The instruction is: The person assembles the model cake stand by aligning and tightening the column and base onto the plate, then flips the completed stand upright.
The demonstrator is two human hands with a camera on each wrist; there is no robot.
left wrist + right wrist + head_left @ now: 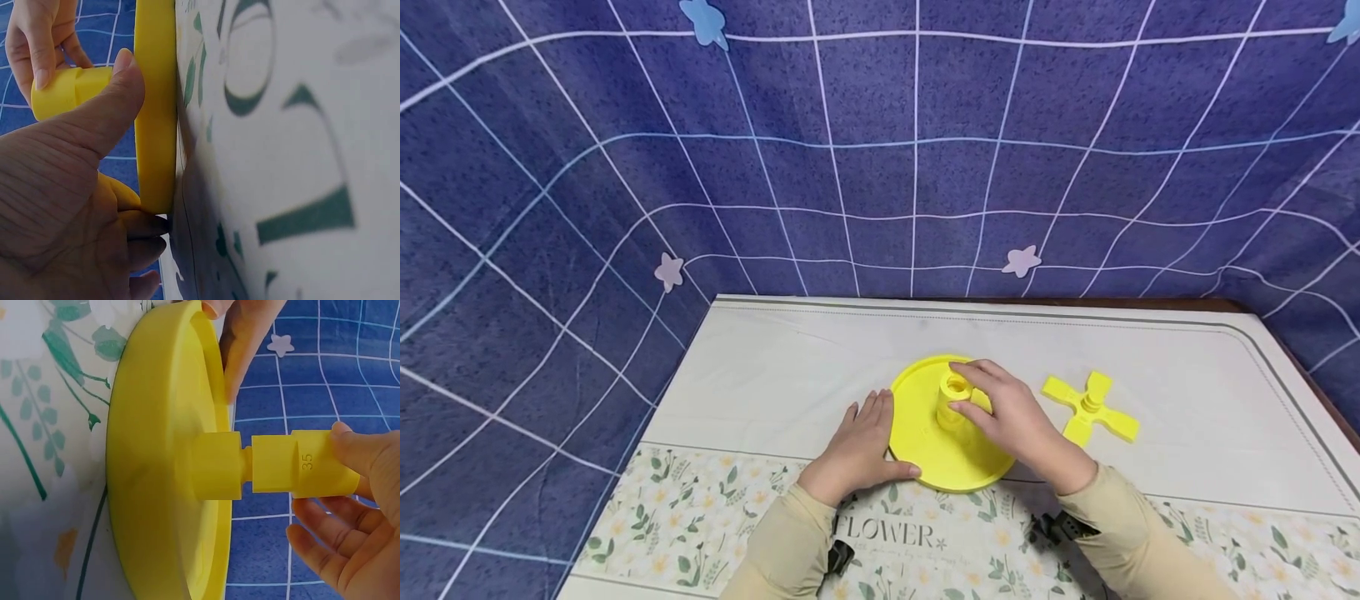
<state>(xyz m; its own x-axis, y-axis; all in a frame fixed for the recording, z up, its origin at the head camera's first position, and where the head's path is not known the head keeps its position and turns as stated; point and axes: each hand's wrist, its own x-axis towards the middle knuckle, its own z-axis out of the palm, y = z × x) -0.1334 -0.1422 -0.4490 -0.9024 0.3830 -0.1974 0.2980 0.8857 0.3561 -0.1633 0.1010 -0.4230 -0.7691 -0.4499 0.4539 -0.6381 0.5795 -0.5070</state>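
Note:
A yellow round base (917,425) with a raised rim lies on the table, a short post (217,465) standing at its middle. Thumb and fingers of my right hand (1018,417) pinch a yellow cylinder (281,464) marked 35. It stands in line with the post, and a narrower neck shows between the two. My left hand (861,446) rests against the base's left side, its fingers extended along the rim and its thumb (128,75) at the near edge. To the right of the base lies a yellow four-bladed piece (1091,406) with a small threaded stub.
The table's cover (775,367) is white, with a floral band (700,508) along the near side reading FLOWER. Behind and at the sides hangs a blue gridded cloth (880,175) with stars. Dark straps (1063,527) sit at both wrists.

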